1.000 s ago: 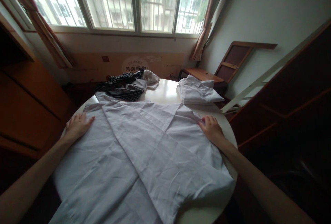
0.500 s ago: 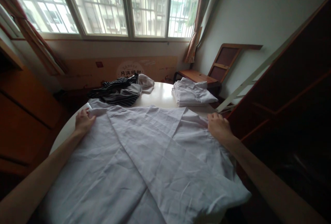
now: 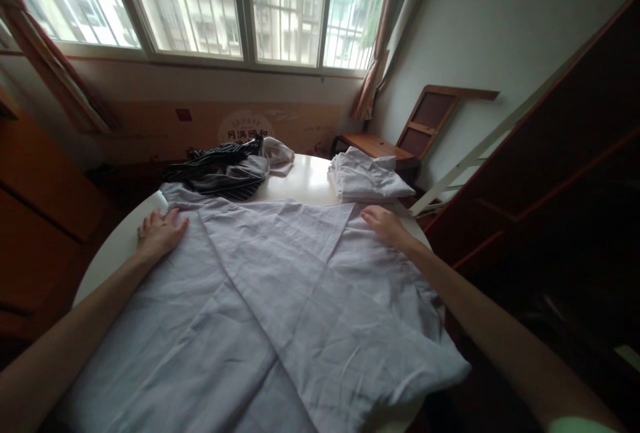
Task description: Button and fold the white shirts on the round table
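Note:
A pale white garment (image 3: 280,286) lies spread over the round table (image 3: 113,250), with diagonal folds crossing its front and its near right part hanging past the edge. My left hand (image 3: 163,233) rests at the garment's far left edge, fingers apart, partly on the bare tabletop. On the far right part of the cloth lies my right hand (image 3: 385,225), fingers stretched forward and gripping nothing that I can see. Its fingertips are close to a diagonal fold.
Behind the garment, a stack of folded white cloth (image 3: 370,176) sits at the right. Crumpled black striped clothing (image 3: 220,170) is heaped at the left. Beyond the table stand a wooden chair (image 3: 380,146) and a window. Dark wooden furniture (image 3: 525,173) lines the right side.
My right hand has left the garment's right edge and moved inward to the left over the cloth. My left hand has loosened its fingers and lies flatter. The view has shifted slightly.

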Demonstrator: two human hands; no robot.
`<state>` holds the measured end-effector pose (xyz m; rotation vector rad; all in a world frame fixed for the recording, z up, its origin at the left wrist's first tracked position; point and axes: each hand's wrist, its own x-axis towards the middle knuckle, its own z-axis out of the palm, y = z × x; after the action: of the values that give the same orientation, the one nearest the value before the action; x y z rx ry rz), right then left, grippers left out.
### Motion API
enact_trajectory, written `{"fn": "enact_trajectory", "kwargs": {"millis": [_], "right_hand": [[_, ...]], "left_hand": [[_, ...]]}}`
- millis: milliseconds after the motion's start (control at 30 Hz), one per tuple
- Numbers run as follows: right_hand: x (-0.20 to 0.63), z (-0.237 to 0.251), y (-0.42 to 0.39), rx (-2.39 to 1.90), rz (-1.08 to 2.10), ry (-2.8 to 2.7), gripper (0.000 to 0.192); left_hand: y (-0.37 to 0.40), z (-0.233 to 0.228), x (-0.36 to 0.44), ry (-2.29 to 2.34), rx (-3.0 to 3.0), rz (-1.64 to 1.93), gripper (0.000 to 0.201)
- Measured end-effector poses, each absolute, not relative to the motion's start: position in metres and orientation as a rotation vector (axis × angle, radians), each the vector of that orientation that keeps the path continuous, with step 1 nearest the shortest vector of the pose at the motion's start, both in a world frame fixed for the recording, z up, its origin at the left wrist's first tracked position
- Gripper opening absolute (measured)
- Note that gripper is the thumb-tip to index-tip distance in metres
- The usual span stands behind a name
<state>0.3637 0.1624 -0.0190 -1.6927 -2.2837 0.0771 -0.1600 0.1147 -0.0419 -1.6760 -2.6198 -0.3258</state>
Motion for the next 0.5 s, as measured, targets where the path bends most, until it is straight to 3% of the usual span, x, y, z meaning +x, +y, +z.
{"fn": "enact_trajectory", "kwargs": {"millis": [167,267,500], "right_hand": [[0.336,-0.034,0.168,-1.36,0.092,-2.474,0.05],[0.331,-0.045,0.173,-1.39,0.141,-2.593,0.051],[0.328,-0.03,0.191,-1.594,-0.011,-2.45,0.034]], "left_hand": [[0.113,-0.04,-0.154,-2.662,-1.658,-0.311,0.063],[0.113,-0.038,-0.153,-2.673,-1.657,-0.309,0.064],[0.111,-0.038,-0.148,-2.548,-1.665,-0.336,0.058]]}}
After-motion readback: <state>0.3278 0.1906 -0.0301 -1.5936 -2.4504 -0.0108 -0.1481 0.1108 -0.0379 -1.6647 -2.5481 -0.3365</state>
